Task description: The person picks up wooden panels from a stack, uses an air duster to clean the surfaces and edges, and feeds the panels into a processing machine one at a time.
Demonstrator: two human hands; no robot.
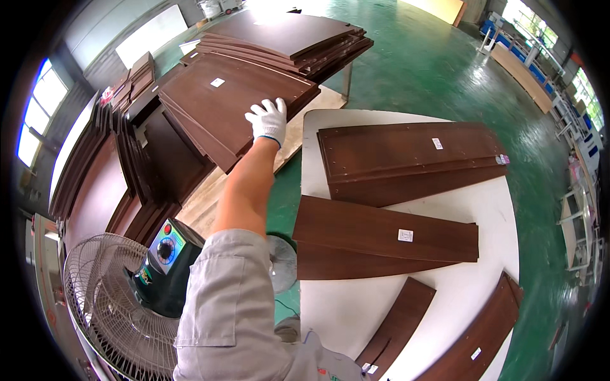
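Observation:
My left hand point(268, 122), in a white knit glove, reaches forward with its fingers spread over the right part of a dark brown panel point(210, 95). It appears to rest on the panel's surface, near the edge; the palm's underside is hidden. That panel lies on top of others, slightly fanned, and carries a small white label point(217, 82). Behind it rises a taller stack of brown panels point(286, 35). My right hand is out of the picture.
A white-topped table point(406, 305) on the right bears brown boards point(406, 149), labelled planks point(356, 232) and narrower strips point(400, 317). A caged fan point(108, 286) stands close at lower left. Brown panels point(95, 184) lean at far left. The floor point(406, 76) is green.

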